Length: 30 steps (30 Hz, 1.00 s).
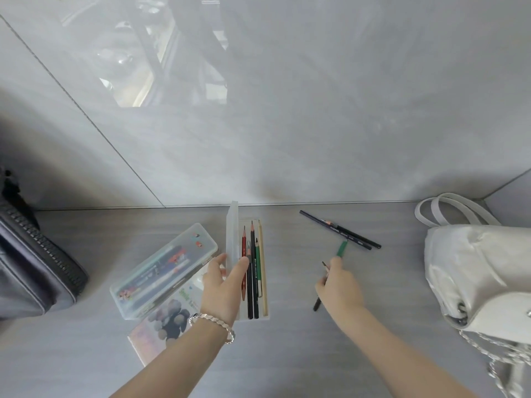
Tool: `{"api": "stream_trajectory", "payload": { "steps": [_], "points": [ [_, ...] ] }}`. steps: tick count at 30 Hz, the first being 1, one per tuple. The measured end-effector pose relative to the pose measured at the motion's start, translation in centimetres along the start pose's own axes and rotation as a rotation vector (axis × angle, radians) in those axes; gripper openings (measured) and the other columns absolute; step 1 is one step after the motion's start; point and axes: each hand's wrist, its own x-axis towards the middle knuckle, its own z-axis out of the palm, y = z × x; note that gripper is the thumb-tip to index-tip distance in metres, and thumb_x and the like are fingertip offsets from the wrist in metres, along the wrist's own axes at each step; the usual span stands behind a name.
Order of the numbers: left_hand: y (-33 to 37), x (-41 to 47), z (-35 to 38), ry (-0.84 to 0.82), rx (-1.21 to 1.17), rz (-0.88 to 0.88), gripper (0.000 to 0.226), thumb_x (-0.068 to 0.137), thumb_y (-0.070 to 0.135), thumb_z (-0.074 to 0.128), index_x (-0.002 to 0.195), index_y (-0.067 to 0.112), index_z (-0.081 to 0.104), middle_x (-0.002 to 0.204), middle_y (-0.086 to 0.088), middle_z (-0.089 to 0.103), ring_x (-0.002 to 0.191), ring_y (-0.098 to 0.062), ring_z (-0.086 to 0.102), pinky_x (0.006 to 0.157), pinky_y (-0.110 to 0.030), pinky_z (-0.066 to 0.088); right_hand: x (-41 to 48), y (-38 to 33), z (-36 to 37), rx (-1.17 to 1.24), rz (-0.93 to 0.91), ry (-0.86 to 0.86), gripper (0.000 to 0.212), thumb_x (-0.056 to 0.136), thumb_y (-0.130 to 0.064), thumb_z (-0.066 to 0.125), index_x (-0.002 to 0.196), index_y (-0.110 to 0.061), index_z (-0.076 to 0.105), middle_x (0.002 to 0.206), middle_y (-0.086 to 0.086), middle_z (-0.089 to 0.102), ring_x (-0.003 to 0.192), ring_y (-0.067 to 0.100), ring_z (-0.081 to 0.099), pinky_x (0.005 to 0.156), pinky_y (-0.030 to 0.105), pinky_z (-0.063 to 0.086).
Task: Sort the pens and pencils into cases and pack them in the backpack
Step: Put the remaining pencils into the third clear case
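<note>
**R hand pinches green pencil, right of open case**

Bottom centre of frame: open case [243, 310] lies on the table [287, 354] w/ several pencils [253, 282] lengthwise inside. Its lid [232, 234] stands up along the left edge. L hand [222, 285] holds the lid's near end between thumb & forefinger; bracelet [212, 323] on the wrist.

R hand [339, 285] is right of the case & apart from it, fingers curled. It pinches a green pencil [342, 248] that sticks out past the fingertips. A dark pencil [317, 304] also runs thru the grip. The green pencil's far end is just beside two loose dark pencils [344, 232].

Closed case of pens [163, 271] sits lower left, on a booklet [161, 326]. White bag [482, 268] far right; dark bag [28, 268] at left edge.
</note>
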Motion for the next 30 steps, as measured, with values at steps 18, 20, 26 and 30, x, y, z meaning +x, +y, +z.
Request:
{"api": "stream_trajectory", "payload": {
  "steps": [18,20,26,30],
  "points": [
    [0.7,-2.4,2.2,-0.087,0.013,0.021,0.076,0.068,0.051,0.06,0.134,0.018,0.041,0.123,-0.008,0.053,0.116,-0.021,0.052,0.101,-0.036,0.041,-5.4,-7.3,-4.3,0.505,-0.296,-0.208,0.029,0.092,-0.031,0.051,0.113,-0.011,0.053,0.078,-0.007,0.047,0.063,0.002,0.044,0.053,0.012,0.035],
    [0.6,-2.3,2.3,-0.072,-0.037,0.017,0.078,0.063,0.051,0.058,0.132,0.019,0.043,0.121,-0.009,0.055,0.114,-0.021,0.054,0.102,-0.038,0.042,-5.7,-7.8,-4.3,0.51,-0.313,-0.147,0.035,0.093,-0.029,0.048,0.123,-0.011,0.047,0.093,-0.005,0.044,0.077,0.007,0.046,0.068,0.014,0.035],
    [0.5,-1.0,2.8,-0.056,-0.153,0.013,0.057,0.084,0.035,0.063,0.132,0.014,0.043,0.121,-0.012,0.057,0.107,-0.022,0.058,0.092,-0.035,0.048,-6.6,-8.2,-4.4,0.403,-0.443,-0.092,0.039,0.093,-0.021,0.047,0.13,-0.011,0.045,0.123,0.005,0.045,0.117,0.019,0.046,0.092,0.019,0.036],
    [1.0,0.3,2.9,-0.032,-0.111,0.048,0.051,0.09,0.03,0.056,0.136,0.014,0.039,0.125,-0.006,0.051,0.093,-0.012,0.055,0.079,-0.02,0.04,-1.6,-7.8,-5.0,0.341,-0.467,0.028,0.031,0.088,-0.007,0.049,0.117,-0.006,0.059,0.117,0.011,0.056,0.111,0.023,0.052,0.097,0.028,0.039]
  ]
}}
